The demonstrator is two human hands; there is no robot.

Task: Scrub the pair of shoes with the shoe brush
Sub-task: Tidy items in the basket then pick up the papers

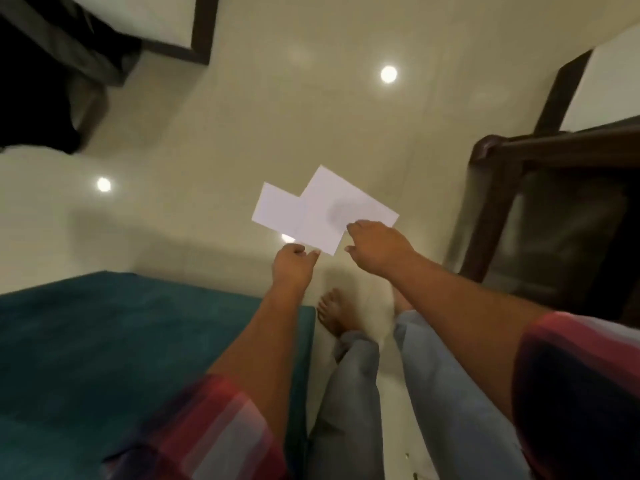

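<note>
Two overlapping white sheets (pixel 322 209) hang above the cream floor (pixel 277 98). The left grip (pixel 293 268) pinches their near corner and the right grip (pixel 377 245) holds their right edge. Below and left of the sheets is a teal cloth-covered surface (pixel 104 341), and to their right a dark wooden chair (pixel 519 202).

No legible text on white sheets (pixel 311 216)

The glossy cream floor (pixel 277 116) carries two bare feet (pixel 334 317) and a dark wooden chair (pixel 498 188).
</note>
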